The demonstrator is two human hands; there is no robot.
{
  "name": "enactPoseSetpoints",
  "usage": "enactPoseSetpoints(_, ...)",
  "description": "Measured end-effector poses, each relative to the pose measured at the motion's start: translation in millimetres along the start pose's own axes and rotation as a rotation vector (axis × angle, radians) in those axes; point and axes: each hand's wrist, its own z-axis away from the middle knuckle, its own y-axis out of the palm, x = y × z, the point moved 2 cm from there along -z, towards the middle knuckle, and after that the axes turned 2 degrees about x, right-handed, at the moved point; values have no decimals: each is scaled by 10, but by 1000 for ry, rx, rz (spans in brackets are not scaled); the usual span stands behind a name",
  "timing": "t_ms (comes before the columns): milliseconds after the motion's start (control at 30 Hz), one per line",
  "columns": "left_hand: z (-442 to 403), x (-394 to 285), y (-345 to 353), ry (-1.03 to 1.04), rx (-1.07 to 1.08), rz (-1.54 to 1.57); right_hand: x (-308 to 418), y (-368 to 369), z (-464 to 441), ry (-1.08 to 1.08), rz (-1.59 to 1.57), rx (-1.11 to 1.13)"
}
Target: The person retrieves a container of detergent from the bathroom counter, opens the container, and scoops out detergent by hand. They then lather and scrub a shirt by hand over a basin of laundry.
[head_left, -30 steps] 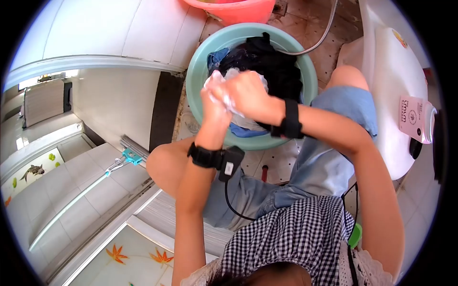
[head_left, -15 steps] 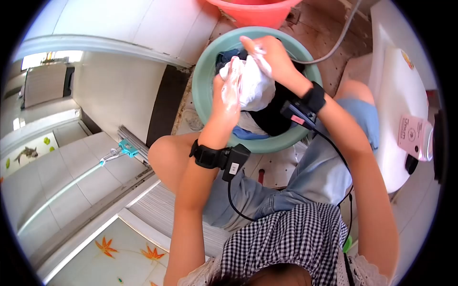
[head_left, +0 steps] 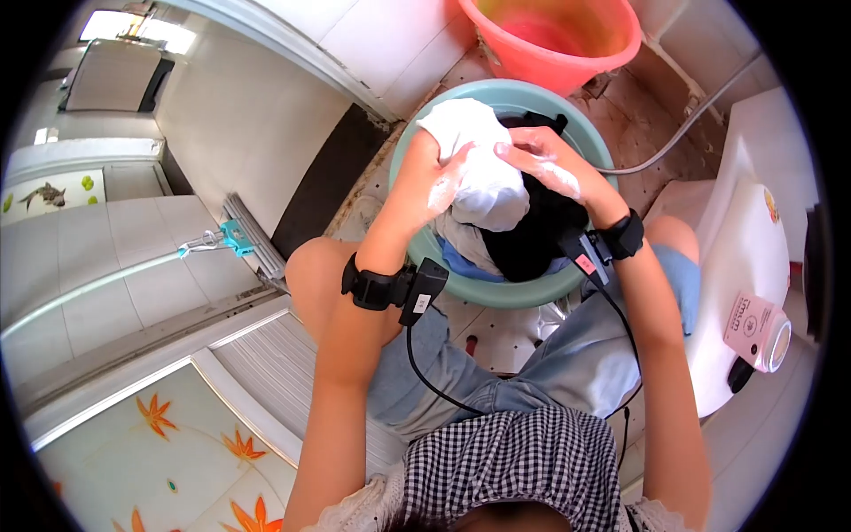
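Observation:
A white cloth (head_left: 483, 168) is bunched up above the green basin (head_left: 554, 293). My left hand (head_left: 436, 173) grips its left side, with part of the fingers hidden behind the cloth. On the right side, my right hand (head_left: 545, 160) holds the cloth between thumb and fingers. White suds coat both hands. Beneath them in the basin lie black clothes (head_left: 523, 239), a light grey cloth (head_left: 465, 239) and a blue piece (head_left: 461, 264).
A red bucket (head_left: 567, 75) stands behind the basin, and a grey hose (head_left: 687, 129) runs to the basin's right rim. A white appliance or tub (head_left: 740, 266) with a pink package (head_left: 753, 328) is at the right. A mop (head_left: 235, 239) leans at the left.
My hands were clasped together over suds, then parted; now they hold the white cloth from both sides, and more of it shows. The view has shifted, so the basin and bucket appear lower and further right.

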Motion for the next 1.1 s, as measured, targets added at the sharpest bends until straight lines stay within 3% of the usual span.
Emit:
enactPoseSetpoints(167,47,29,-20,-84,108,98,11,-74,31,6,-3,-167)
enactPoseSetpoints(267,34,87,19,52,111,142,46,-102,31,-103,-162,-275)
enactPoseSetpoints(333,28,136,31,98,56,158,62,-142,14,-185,-101,-349)
enactPoseSetpoints(367,41,149,38,104,48,155,52,-166,51,23,-124,-412)
enactPoseSetpoints(400,73,149,61,-16,48,295,75,-169,102,233,-145,-474)
enactPoseSetpoints(433,101,152,90,-135,49,435,112,-98,118,363,-257,-389)
enactPoseSetpoints(467,111,142,111,-126,45,434,102,-31,129,406,-376,-286)
enactPoseSetpoints(533,131,154,191,-138,146,700,134,165,125,333,-529,-156)
enactPoseSetpoints(600,157,224,273,-127,152,747,82,192,110,301,-432,-153)
enactPoseSetpoints(667,169,267,331,-146,92,820,11,160,108,120,-262,-50)
enactPoseSetpoints(700,164,265,342,-144,91,820,-9,166,87,23,-266,-73)
enactPoseSetpoints(800,129,308,311,-184,-22,817,6,212,89,1,-308,-132)
enactPoseSetpoints(867,68,399,187,-48,-228,543,-5,211,67,-12,-302,-167)
enactPoseSetpoints(900,64,287,111,-89,-343,409,-8,197,58,12,-323,-228)
enactPoseSetpoints(1000,-1,262,-35,15,-381,268,27,193,32,29,-300,-281)
enactPoseSetpoints(1067,8,213,-17,-23,-421,276,55,218,42,-8,-396,-341)
enactPoseSetpoints(1100,12,208,28,-41,-300,283,93,234,52,-10,-396,-338)
